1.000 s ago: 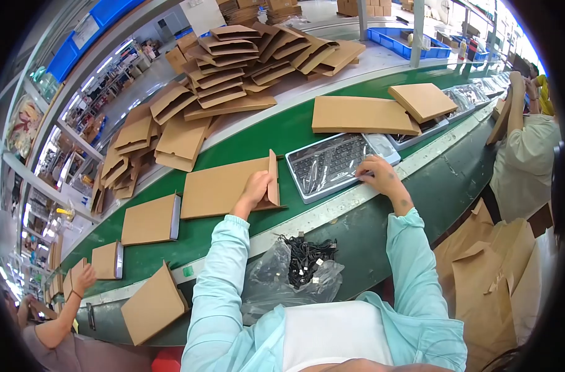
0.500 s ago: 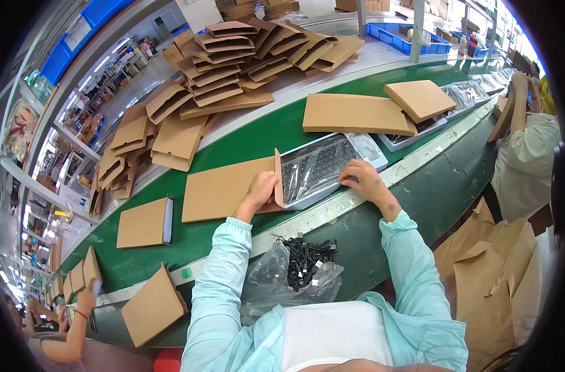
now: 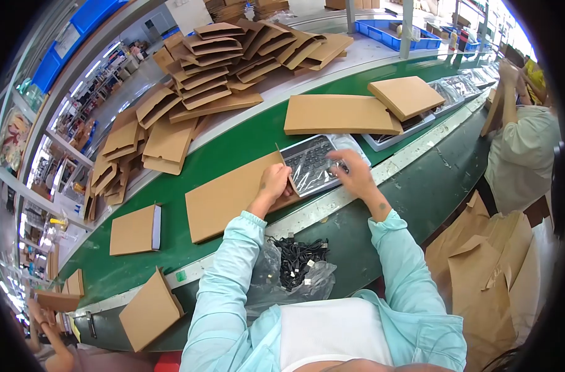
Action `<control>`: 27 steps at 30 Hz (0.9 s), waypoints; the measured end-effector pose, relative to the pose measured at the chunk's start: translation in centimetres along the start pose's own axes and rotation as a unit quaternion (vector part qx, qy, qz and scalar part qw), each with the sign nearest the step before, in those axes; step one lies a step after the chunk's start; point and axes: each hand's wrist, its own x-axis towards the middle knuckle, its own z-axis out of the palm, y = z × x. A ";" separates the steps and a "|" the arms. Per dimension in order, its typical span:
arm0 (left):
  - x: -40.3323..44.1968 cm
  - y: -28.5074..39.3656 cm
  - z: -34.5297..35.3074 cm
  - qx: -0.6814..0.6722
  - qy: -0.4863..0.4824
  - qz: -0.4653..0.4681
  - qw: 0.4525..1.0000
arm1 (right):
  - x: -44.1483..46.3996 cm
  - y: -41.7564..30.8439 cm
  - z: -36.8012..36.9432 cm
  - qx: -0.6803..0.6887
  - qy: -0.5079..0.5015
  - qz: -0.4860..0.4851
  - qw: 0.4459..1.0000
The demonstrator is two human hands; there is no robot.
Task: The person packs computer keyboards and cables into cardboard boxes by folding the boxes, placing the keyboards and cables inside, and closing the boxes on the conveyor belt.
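A brown cardboard box (image 3: 230, 198) lies on the green belt, its open end toward the right. My left hand (image 3: 274, 185) is closed on the edge of that open end. A dark keyboard (image 3: 307, 164) under clear wrap, in a pale tray, sits partly inside the box, with its right part sticking out. Over the tray's right part is my right hand (image 3: 355, 175), slightly blurred, fingers apart and holding nothing; contact with the tray cannot be made out. Nearer to me, a plastic bag (image 3: 323, 273) holds black cables (image 3: 295, 257).
Flattened box sleeves (image 3: 214, 68) are heaped behind the belt. Closed boxes (image 3: 341, 115) rest on a tray to the right. Another box (image 3: 134, 229) lies left, and one (image 3: 149, 310) stands near the front edge. Co-workers' arms (image 3: 512, 93) show at both sides.
The box has turned slightly, and the keyboard tray sticks out less. My right hand has left the tray's near edge and opened. At far left, a co-worker's hand has moved with a box.
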 end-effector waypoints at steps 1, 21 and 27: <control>-0.3 0.4 -0.3 -0.011 -0.008 -0.009 1.000 | -0.6 3.2 0.0 -0.093 0.086 0.040 0.991; -11.7 14.2 -9.7 0.047 -0.039 0.089 0.994 | 3.0 -14.4 4.9 0.372 -0.173 0.117 0.905; -17.9 22.6 -20.4 0.257 -0.029 0.085 0.962 | 0.3 -10.7 3.3 0.091 -0.395 0.097 0.909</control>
